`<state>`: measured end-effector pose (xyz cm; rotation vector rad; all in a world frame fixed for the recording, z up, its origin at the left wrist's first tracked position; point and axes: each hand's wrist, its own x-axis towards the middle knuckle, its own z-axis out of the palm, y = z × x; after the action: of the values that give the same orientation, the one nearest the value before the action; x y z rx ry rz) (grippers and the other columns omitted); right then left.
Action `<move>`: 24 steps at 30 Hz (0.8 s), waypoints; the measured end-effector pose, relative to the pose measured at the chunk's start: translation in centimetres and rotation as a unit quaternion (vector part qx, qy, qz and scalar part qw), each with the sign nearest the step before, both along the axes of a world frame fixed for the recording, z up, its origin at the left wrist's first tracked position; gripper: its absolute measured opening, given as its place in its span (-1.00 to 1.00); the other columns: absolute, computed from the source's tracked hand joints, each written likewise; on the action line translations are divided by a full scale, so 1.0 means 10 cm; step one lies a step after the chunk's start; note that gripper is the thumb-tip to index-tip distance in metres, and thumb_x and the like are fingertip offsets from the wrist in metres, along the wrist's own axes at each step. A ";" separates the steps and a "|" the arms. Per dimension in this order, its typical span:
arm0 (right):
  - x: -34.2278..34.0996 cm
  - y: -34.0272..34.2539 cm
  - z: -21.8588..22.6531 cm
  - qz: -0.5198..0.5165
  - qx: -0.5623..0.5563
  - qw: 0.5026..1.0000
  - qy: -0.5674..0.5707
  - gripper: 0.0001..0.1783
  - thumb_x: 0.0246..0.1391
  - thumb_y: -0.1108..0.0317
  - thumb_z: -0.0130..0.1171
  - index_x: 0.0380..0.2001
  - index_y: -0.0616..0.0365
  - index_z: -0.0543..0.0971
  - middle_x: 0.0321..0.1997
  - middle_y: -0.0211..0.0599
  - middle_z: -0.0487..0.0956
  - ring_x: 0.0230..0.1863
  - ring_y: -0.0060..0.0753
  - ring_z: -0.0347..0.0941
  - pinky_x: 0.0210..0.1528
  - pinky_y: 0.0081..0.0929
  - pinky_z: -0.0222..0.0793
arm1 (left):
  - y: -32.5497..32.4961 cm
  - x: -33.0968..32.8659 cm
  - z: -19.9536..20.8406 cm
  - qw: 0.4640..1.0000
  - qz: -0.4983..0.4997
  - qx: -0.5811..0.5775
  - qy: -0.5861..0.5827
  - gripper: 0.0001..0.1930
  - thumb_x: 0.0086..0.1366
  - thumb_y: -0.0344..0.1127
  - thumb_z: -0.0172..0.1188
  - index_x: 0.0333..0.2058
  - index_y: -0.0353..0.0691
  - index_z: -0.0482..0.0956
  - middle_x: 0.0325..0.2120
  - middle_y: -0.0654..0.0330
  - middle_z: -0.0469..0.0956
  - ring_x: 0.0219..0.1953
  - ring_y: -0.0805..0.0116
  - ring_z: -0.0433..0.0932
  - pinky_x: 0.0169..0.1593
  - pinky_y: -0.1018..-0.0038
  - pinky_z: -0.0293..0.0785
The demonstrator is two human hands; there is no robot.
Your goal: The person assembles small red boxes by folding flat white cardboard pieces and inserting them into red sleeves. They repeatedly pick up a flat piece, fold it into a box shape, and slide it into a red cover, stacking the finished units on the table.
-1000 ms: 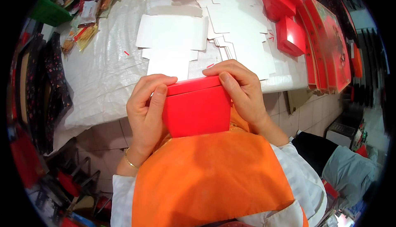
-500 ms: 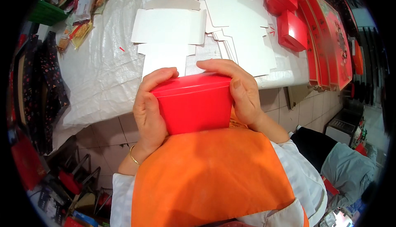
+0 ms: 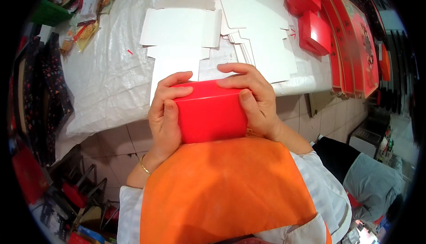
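Between my palms is a red cardboard box (image 3: 212, 119), held against the front of my orange apron at the table's near edge. My left hand (image 3: 167, 111) grips its left end, with the thumb on the near face and a finger over the top. My right hand (image 3: 258, 100) is wrapped round the right end in the same way, fingers bent over the top edge. The box's underside and far face are hidden. Just beyond it lies an unfolded white box blank (image 3: 182, 27), flat on the table.
More white blanks (image 3: 257, 31) are stacked right of the single one. Folded red boxes (image 3: 314, 33) and large red printed boxes (image 3: 353, 44) line the right side. Wrapped snack packets (image 3: 88, 29) and a green basket (image 3: 49, 14) sit far left. A white plastic sheet (image 3: 104, 71) covers the table.
Both hands have closed in on the box's ends, with fingers now lying over its top. The box's top edge looks narrower and straighter than before.
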<state>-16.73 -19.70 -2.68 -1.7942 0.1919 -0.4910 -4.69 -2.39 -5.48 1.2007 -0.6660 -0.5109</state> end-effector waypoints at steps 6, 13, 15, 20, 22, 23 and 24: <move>0.02 0.07 -0.15 0.008 0.004 1.000 0.016 -0.53 0.28 0.33 -0.01 0.19 0.29 0.24 0.24 -0.01 0.30 0.29 -0.09 0.23 0.39 -0.24 0.07 | -0.04 -0.07 -0.10 0.998 0.034 0.046 0.023 -0.74 0.55 -0.22 -0.16 0.04 -0.20 0.36 0.20 -0.02 0.35 0.25 0.18 0.28 0.32 0.25 0.19; 0.04 -0.06 -0.30 -0.044 0.072 0.994 0.072 -0.24 0.27 0.22 0.12 0.37 0.30 0.05 0.27 0.05 0.35 0.33 -0.10 0.27 0.40 -0.31 0.09 | -0.26 0.03 -0.03 0.992 0.061 0.094 0.049 -0.72 0.57 -0.21 -0.17 0.06 -0.24 0.36 0.21 0.03 0.35 0.23 0.21 0.32 0.34 0.29 0.19; -0.07 -0.10 -0.35 -0.060 0.113 0.985 0.114 -0.22 0.24 0.17 0.18 0.35 0.32 0.12 0.25 0.06 0.41 0.28 -0.12 0.34 0.36 -0.32 0.17 | -0.45 0.04 0.02 0.991 0.071 0.066 0.093 -0.75 0.56 -0.25 -0.17 0.04 -0.26 0.35 0.23 0.07 0.32 0.14 0.28 0.38 0.26 0.33 0.28; -0.35 -0.56 -0.55 -0.110 0.334 0.934 0.064 -0.23 0.19 0.11 0.27 0.29 0.38 0.27 0.23 -0.01 0.46 0.24 -0.30 0.38 0.29 -0.37 0.29 | -1.03 0.06 0.09 0.997 0.012 0.071 0.001 -0.59 0.55 -0.27 -0.16 0.30 -0.20 0.20 0.32 0.11 0.21 0.27 0.26 0.32 0.21 0.35 0.39; -0.44 -1.02 -0.61 -0.214 0.298 0.928 0.064 -0.23 0.20 0.11 0.26 0.29 0.42 0.26 0.25 -0.07 0.45 0.21 -0.37 0.40 0.25 -0.40 0.33 | -1.15 0.05 0.10 0.998 -0.022 0.058 0.015 -0.49 0.52 -0.29 -0.11 0.38 -0.19 0.10 0.36 0.11 0.13 0.29 0.21 0.31 0.20 0.34 0.39; -0.53 -1.28 -0.61 -0.248 0.299 0.921 0.006 -0.23 0.20 0.10 0.26 0.27 0.44 0.28 0.23 -0.08 0.46 0.19 -0.37 0.41 0.23 -0.41 0.35 | -1.19 0.05 0.11 0.998 -0.038 0.052 -0.019 -0.49 0.51 -0.29 -0.10 0.37 -0.19 0.10 0.36 0.11 0.12 0.29 0.20 0.31 0.20 0.33 0.39; -0.63 -1.56 -0.62 -0.290 0.309 0.905 -0.023 -0.24 0.20 0.09 0.26 0.26 0.45 0.29 0.22 -0.08 0.48 0.17 -0.37 0.43 0.22 -0.41 0.36 | -1.21 0.04 0.11 0.996 -0.049 0.046 -0.052 -0.48 0.50 -0.29 -0.08 0.37 -0.20 0.10 0.37 0.12 0.11 0.29 0.20 0.31 0.21 0.33 0.38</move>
<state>-23.03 -35.28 -8.84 -1.0777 0.7754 -0.7886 -4.26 -14.46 -4.34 1.2914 -0.8002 -0.5683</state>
